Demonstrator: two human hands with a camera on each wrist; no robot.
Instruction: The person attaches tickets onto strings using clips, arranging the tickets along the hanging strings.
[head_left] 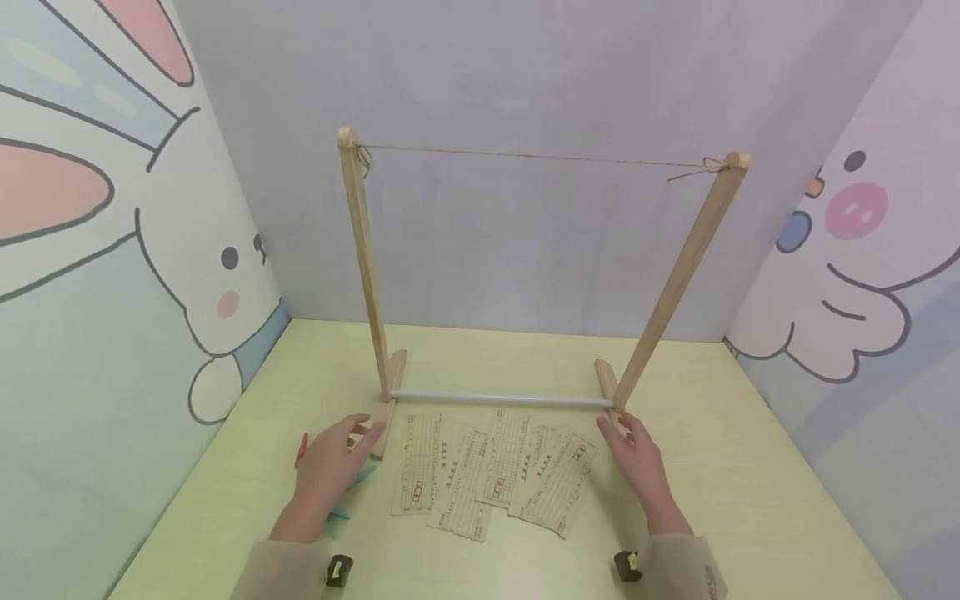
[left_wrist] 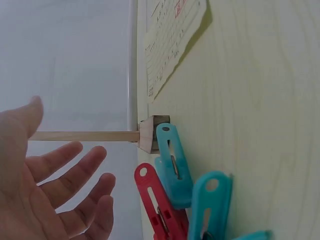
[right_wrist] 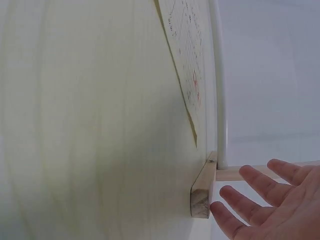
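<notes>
A wooden stand (head_left: 363,267) rises from the table, with a string (head_left: 525,155) tied between its two post tops and a pale rod (head_left: 502,398) joining the posts low down. My left hand (head_left: 330,458) is beside the stand's left foot (head_left: 384,429), its fingers loosely bent and holding nothing. Around it lie a red clothespin (left_wrist: 160,200) and several teal clothespins (left_wrist: 175,160), partly hidden by the hand in the head view. My right hand (head_left: 637,458) is at the right foot (right_wrist: 202,195), fingers spread; whether it touches the wood I cannot tell.
Several cream paper slips (head_left: 420,467) with printed lines and red marks lie fanned on the pale wooden table (head_left: 750,500) in front of the rod. A grey wall (head_left: 525,250) stands behind. Panels with cartoon animals (head_left: 202,250) flank both sides.
</notes>
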